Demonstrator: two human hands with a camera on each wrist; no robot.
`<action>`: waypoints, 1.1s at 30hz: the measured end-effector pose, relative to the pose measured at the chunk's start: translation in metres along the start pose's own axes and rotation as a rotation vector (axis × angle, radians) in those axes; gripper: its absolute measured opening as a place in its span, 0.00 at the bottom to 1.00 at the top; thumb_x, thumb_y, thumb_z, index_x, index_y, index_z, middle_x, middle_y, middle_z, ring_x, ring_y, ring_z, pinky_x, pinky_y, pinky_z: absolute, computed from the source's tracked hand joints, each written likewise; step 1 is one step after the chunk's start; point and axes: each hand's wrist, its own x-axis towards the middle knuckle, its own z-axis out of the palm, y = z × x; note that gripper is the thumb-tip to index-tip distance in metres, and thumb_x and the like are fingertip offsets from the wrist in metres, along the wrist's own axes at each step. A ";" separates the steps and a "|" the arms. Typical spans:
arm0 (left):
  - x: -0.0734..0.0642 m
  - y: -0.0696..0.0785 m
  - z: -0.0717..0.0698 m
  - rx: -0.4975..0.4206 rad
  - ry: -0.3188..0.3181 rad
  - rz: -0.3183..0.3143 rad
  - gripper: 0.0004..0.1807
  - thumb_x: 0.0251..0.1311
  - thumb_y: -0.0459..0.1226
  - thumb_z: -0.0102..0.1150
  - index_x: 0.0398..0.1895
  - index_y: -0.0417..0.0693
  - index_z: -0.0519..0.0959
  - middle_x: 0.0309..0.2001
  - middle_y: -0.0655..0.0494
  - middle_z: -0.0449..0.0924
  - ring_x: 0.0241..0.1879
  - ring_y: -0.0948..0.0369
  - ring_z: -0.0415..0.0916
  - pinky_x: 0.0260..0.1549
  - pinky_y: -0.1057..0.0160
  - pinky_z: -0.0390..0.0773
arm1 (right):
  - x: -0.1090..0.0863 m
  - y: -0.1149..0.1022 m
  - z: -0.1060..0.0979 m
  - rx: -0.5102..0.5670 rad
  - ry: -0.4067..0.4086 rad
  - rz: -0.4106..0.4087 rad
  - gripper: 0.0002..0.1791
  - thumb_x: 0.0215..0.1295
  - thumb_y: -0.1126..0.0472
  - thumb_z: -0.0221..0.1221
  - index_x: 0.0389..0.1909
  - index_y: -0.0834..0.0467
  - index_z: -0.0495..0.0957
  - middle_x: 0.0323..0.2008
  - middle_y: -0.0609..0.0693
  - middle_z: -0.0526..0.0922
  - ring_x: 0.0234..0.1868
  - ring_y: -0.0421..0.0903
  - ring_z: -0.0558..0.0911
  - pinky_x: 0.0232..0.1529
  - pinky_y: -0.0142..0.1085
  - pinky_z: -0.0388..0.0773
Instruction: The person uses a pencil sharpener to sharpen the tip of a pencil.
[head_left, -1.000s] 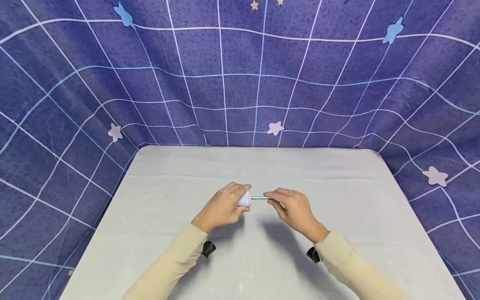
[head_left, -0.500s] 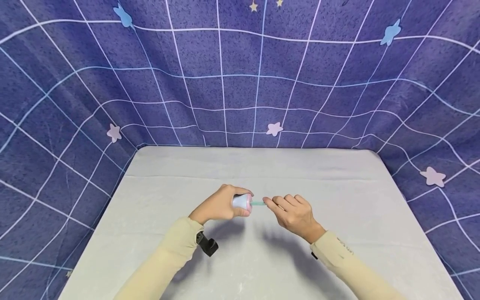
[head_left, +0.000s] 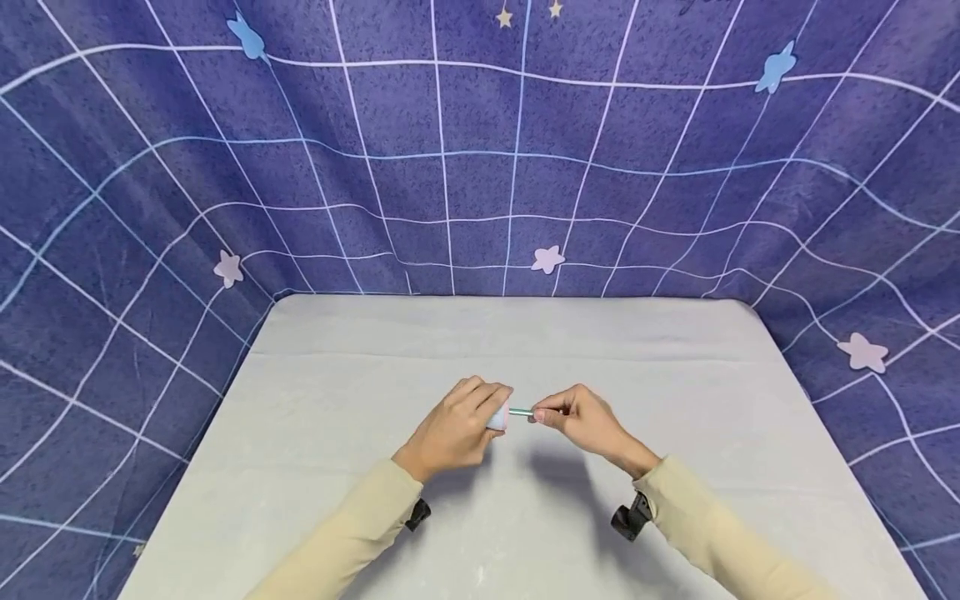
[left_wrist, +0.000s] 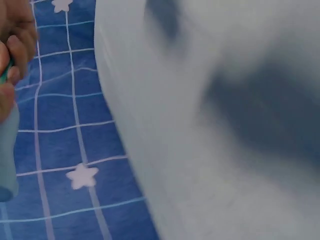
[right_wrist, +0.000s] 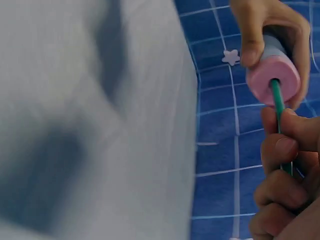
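Observation:
My left hand grips a light blue pencil sharpener with a pink end, held above the table. In the right wrist view, the thumb and fingers wrap its body and the pink end shows a round hole. A green pencil stands in that hole, its inner tip hidden. My right hand pinches the pencil a short way out from the sharpener, the other fingers curled. At the left edge of the left wrist view, part of the sharpener's blue body shows.
A white-covered table lies below both hands, with their shadows on it. Behind and at the sides hangs a blue curtain with a grid and stars. Each wrist carries a small black camera.
Both hands have rolled over and back, with the sharpener turning against the pencil. They sit slightly lower and to the right, and the left fingers now cover more of the sharpener.

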 end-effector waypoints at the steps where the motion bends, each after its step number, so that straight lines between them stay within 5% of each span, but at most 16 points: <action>1: 0.000 0.000 0.001 0.057 0.019 0.037 0.30 0.42 0.38 0.72 0.51 0.36 0.76 0.45 0.50 0.81 0.41 0.58 0.75 0.45 0.63 0.75 | 0.001 0.000 -0.002 0.056 -0.044 0.050 0.09 0.63 0.62 0.60 0.36 0.62 0.86 0.27 0.54 0.86 0.20 0.32 0.66 0.24 0.27 0.66; 4: 0.001 -0.003 0.000 0.127 0.030 0.074 0.30 0.42 0.38 0.72 0.51 0.36 0.76 0.44 0.50 0.81 0.40 0.58 0.75 0.45 0.64 0.75 | 0.004 0.001 -0.003 0.080 -0.074 0.066 0.10 0.64 0.62 0.58 0.37 0.63 0.85 0.23 0.52 0.83 0.19 0.33 0.67 0.22 0.27 0.66; 6: 0.004 -0.007 -0.005 0.124 0.004 0.047 0.30 0.43 0.40 0.72 0.52 0.36 0.76 0.45 0.49 0.81 0.41 0.58 0.75 0.47 0.63 0.75 | 0.005 -0.001 -0.003 -0.034 0.002 -0.003 0.09 0.64 0.60 0.60 0.38 0.58 0.86 0.20 0.46 0.80 0.16 0.32 0.65 0.17 0.27 0.61; 10: 0.010 -0.014 -0.015 0.040 -0.037 -0.051 0.30 0.46 0.40 0.72 0.52 0.34 0.76 0.47 0.47 0.82 0.43 0.57 0.76 0.49 0.62 0.75 | 0.008 -0.003 0.003 -0.311 0.257 -0.296 0.08 0.59 0.60 0.64 0.39 0.53 0.86 0.25 0.43 0.84 0.16 0.32 0.69 0.16 0.27 0.64; 15: 0.012 -0.018 -0.020 -0.105 -0.067 -0.154 0.29 0.47 0.39 0.71 0.53 0.33 0.76 0.48 0.46 0.81 0.45 0.55 0.77 0.47 0.60 0.77 | 0.010 0.004 0.008 -0.508 0.512 -0.625 0.08 0.60 0.61 0.62 0.39 0.55 0.86 0.34 0.48 0.88 0.29 0.45 0.85 0.29 0.37 0.79; 19: 0.014 -0.018 -0.024 -0.222 -0.148 -0.277 0.30 0.48 0.39 0.71 0.54 0.34 0.75 0.49 0.46 0.81 0.47 0.55 0.77 0.47 0.59 0.78 | 0.012 0.009 0.011 -0.596 0.573 -0.757 0.14 0.72 0.62 0.50 0.43 0.57 0.85 0.37 0.50 0.88 0.34 0.47 0.85 0.37 0.40 0.81; 25: 0.019 -0.019 -0.034 -0.467 -0.238 -0.440 0.28 0.48 0.38 0.71 0.54 0.36 0.77 0.47 0.47 0.82 0.37 0.60 0.76 0.37 0.63 0.77 | 0.016 0.014 0.012 -0.747 0.690 -0.912 0.16 0.69 0.69 0.48 0.43 0.58 0.85 0.39 0.48 0.87 0.34 0.46 0.85 0.38 0.37 0.80; 33: 0.018 -0.026 -0.035 -0.706 -0.304 -0.445 0.20 0.48 0.37 0.71 0.47 0.43 0.82 0.32 0.57 0.83 0.29 0.68 0.75 0.32 0.69 0.76 | 0.019 0.012 0.006 -0.836 0.758 -1.101 0.13 0.63 0.68 0.54 0.38 0.56 0.86 0.30 0.43 0.86 0.20 0.39 0.73 0.19 0.27 0.64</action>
